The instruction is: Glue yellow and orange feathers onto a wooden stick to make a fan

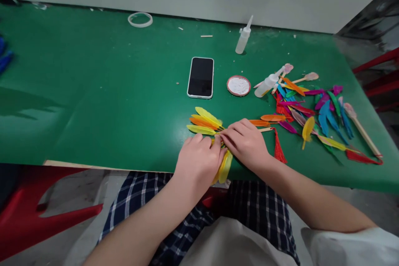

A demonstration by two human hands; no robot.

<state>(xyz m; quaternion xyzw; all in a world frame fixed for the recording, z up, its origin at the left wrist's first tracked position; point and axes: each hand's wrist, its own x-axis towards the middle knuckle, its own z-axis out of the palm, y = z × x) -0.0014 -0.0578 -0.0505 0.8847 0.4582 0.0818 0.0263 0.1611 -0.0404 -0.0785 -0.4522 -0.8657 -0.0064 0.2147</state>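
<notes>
Nearest, a person's checked trousers (124, 199) are showing below the near edge of the green table (124, 91), with a red chair (25, 203) standing beyond that edge at the left.

At the near edge, right of its middle, both hands are working on a feather bundle (204, 121) of yellow and orange. The left hand (199, 156) is curling over it from the left, thumb and forefinger closing on the quill ends; the pads of its other fingers are staying out of sight. The right hand (246, 139) is meeting it from the right, thumb and fingertips pinching at the same gathered quills. One set of vanes is fanning out past the left fingers, toward the far left corner; further yellow vanes are hanging between the hands, over the near edge.

To the right, a wooden stick (266, 129) and a red tassel (279, 147) are emerging beside the right hand; their link to the bundle is being hidden by it. Loose coloured feathers (327, 114) are lying toward the right edge.

Farther off, a phone (201, 77), a round dish (239, 94) of white matter and a slanting bottle (267, 84) are resting mid-table. Near the far edge, an upright bottle (242, 41) is standing, and a white ring (140, 25) is lying left of it.
</notes>
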